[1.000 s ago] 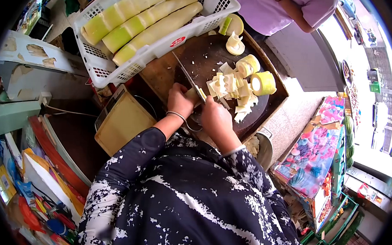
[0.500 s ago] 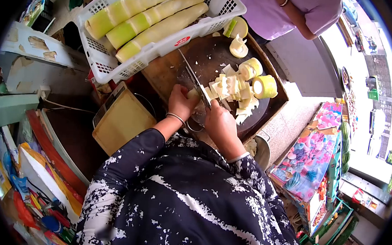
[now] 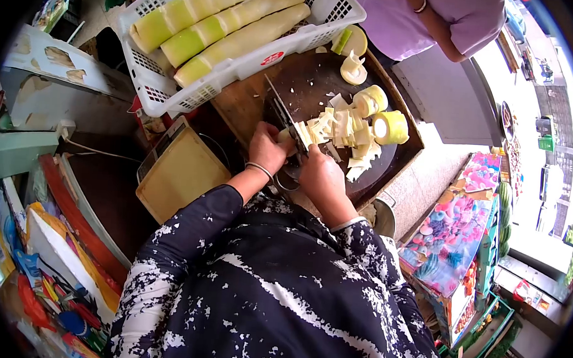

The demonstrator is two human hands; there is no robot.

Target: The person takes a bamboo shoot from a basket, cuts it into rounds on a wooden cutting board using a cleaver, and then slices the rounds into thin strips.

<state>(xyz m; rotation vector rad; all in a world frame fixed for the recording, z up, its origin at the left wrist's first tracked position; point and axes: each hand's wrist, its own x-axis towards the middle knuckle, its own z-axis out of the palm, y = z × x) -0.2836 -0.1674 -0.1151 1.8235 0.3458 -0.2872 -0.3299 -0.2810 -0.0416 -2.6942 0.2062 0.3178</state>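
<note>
My right hand (image 3: pixel 321 179) is wrapped around the handle of a kitchen knife (image 3: pixel 280 108), whose blade points up and left over a round dark chopping board (image 3: pixel 315 83). Just left of the blade, my left hand (image 3: pixel 268 149) has its fingers bent around a pale piece of bamboo shoot (image 3: pixel 284 136), mostly hidden by fingers and blade. On the blade's other side lies a heap of cut bamboo shoot slices (image 3: pixel 342 128). Two thick bamboo shoot chunks (image 3: pixel 390 127) lie at the heap's right, and a curled piece (image 3: pixel 353 69) sits farther back.
A white plastic basket (image 3: pixel 234 63) holding several long peeled shoots (image 3: pixel 233 25) stands behind the board. To the left is a scale with a yellowish tray (image 3: pixel 183 176). Across the counter stands a person in a purple shirt (image 3: pixel 434 24). A metal pot (image 3: pixel 384 218) is at the right.
The whole view has shifted slightly right. Both hands keep their grip, and the blade stays close to the left fingers. Slices beside the blade lie a little differently.
</note>
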